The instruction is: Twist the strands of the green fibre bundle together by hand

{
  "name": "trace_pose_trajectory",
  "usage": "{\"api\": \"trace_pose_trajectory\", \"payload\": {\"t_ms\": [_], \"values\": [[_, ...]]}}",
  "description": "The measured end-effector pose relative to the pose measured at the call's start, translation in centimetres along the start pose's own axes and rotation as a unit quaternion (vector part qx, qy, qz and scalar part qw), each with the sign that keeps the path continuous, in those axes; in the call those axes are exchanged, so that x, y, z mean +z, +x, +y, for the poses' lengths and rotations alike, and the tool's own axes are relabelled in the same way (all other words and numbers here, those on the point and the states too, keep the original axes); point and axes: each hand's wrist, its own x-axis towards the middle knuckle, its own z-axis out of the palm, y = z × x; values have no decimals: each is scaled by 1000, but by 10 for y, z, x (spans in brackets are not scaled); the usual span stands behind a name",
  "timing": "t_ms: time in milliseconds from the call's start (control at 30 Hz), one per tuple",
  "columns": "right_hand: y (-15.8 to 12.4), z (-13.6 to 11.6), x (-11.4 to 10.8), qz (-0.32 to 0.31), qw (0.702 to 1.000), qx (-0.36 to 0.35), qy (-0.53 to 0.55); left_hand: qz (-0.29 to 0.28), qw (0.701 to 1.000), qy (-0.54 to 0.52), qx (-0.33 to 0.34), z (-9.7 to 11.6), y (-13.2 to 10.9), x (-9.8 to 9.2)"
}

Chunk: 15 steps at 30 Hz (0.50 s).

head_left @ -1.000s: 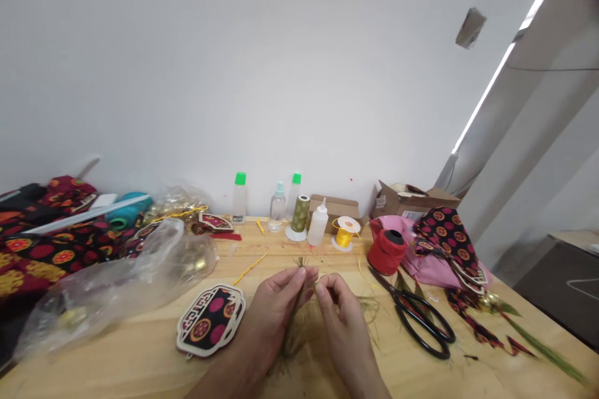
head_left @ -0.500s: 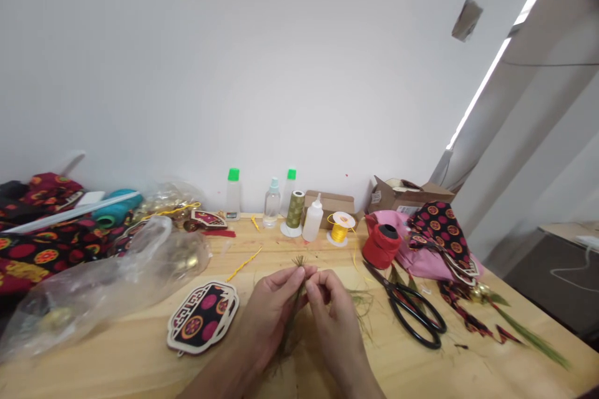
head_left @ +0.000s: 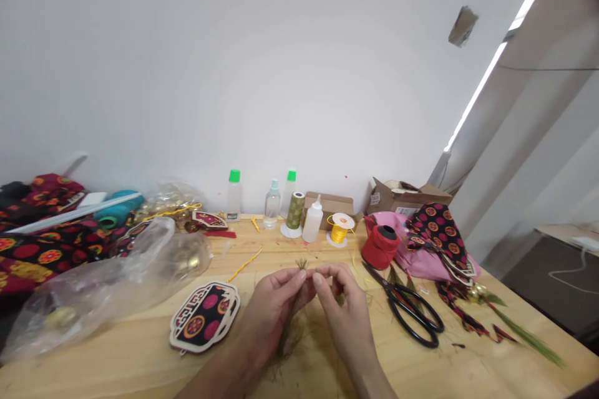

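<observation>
My left hand [head_left: 276,299] pinches a bundle of green threads, a tassel [head_left: 292,318], between thumb and fingers. The bundle's frayed tips stick up above the thumb, and its strands hang down along the palm. Just to the right, my right hand [head_left: 344,308] has its thumb and forefinger pressed together; what lies between them is too fine to make out. A small gap separates the two thumbs. Left of my hands lies a patterned fabric ornament [head_left: 204,318] with a pale cut-out frame. Black-handled scissors [head_left: 414,315] rest to the right.
Behind my hands stand a green thread spool [head_left: 295,212], a white squeeze bottle [head_left: 312,221], a yellow cord spool [head_left: 339,234] and a red thread spool [head_left: 381,248]. A plastic bag [head_left: 116,287] and patterned cloth [head_left: 42,255] cover the left. Cardboard boxes [head_left: 407,196] sit at the back right.
My right hand has moved slightly right, away from the tassel tips, and its fingers have shifted. My left hand keeps its pinch on the tassel.
</observation>
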Motion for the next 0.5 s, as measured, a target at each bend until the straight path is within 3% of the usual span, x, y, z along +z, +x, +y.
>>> {"api": "trace_pose_trajectory", "payload": {"t_ms": [167,333,500], "values": [[13,-1,-8,-98,994,6,43,2,996,93,3,-3,1,-3],[25,-3,-16,-239,955,50,170,7,989,147,-11,0,1,-4],[26,-5,-18,-262,918,106,279,16,979,203,-18,1,1,-6]]}}
